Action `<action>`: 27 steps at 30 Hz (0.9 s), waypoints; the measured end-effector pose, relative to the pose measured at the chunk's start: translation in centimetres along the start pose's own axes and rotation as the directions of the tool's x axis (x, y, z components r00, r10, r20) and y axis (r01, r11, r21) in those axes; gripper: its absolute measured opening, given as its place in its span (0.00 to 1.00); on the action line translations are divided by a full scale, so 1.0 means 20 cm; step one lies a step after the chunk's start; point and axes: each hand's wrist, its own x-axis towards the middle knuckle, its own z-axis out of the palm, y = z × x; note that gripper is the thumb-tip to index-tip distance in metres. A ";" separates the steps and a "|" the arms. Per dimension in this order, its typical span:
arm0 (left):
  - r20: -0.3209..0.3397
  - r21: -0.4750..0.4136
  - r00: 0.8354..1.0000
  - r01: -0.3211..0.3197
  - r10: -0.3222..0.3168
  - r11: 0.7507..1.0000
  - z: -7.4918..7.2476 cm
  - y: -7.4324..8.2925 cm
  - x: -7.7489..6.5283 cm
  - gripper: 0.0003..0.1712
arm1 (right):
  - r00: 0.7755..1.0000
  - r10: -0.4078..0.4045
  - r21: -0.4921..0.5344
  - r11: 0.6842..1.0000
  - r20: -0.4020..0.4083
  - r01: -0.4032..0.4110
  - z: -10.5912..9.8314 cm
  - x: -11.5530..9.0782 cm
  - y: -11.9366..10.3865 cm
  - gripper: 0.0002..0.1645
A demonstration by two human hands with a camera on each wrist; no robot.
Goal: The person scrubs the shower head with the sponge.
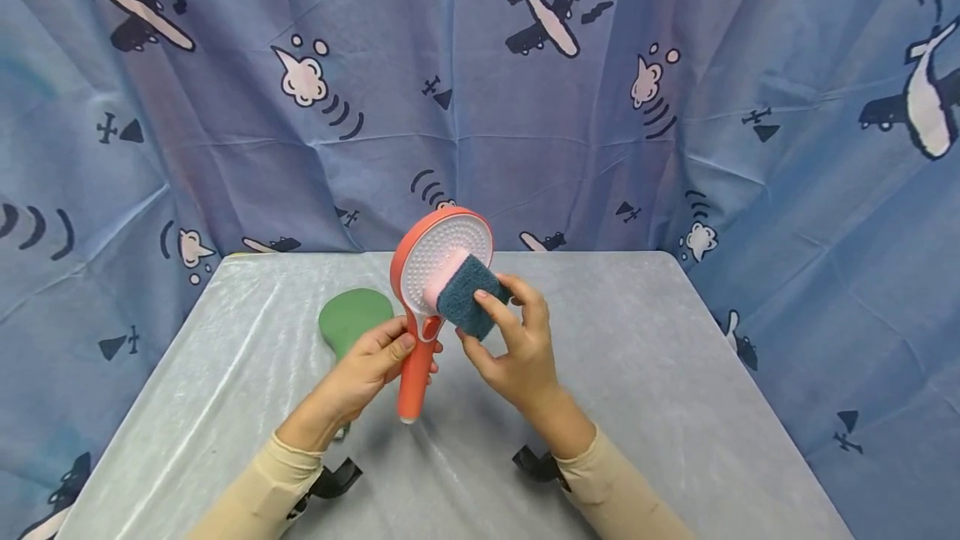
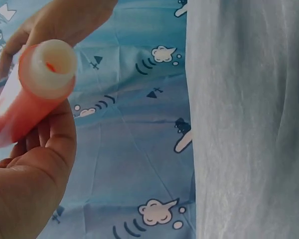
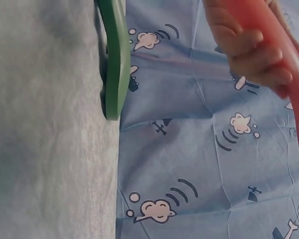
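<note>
My left hand [image 1: 375, 361] grips the handle of an orange shower head [image 1: 414, 386], which is held up with its white nozzle face [image 1: 427, 252] tilted to the right. In my right hand [image 1: 525, 348] is a sponge [image 1: 471, 298] with a dark green scouring side and a pink foam side, pinched between thumb and fingers. The pink side meets the lower right of the nozzle face. From the left wrist view, the pale open end [image 2: 55, 64] of the handle faces the camera. The right wrist view shows the left fingers [image 3: 259, 59] wrapped around the orange handle; the sponge lies outside that view.
A green round-headed thing with a handle [image 1: 356, 319] lies on the table behind the left hand, partly hidden by it. The table has a pale grey cover [image 1: 637, 373]. A blue curtain [image 1: 390, 40] printed with aeroplanes hangs around the back and sides.
</note>
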 end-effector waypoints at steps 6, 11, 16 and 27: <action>0.033 -0.016 0.997 -0.069 0.070 0.997 -0.01 0.00 0.01 0.22 | 0.992 -0.121 0.010 0.993 0.041 0.120 0.01 0.00 -0.01 0.25; 0.027 -0.021 0.999 -0.041 0.041 0.999 0.00 0.00 0.02 0.25 | 0.998 0.060 -0.022 0.998 0.001 -0.060 0.01 0.00 0.00 0.26; 0.036 -0.006 0.999 -0.026 0.026 1.000 0.00 0.00 0.01 0.26 | 0.994 0.113 0.026 0.993 0.010 -0.113 0.02 -0.01 0.00 0.27; -0.084 0.025 0.989 -0.121 0.123 0.992 -0.01 -0.02 0.01 0.17 | 0.993 -0.114 0.080 0.991 0.031 0.111 0.05 -0.03 -0.05 0.26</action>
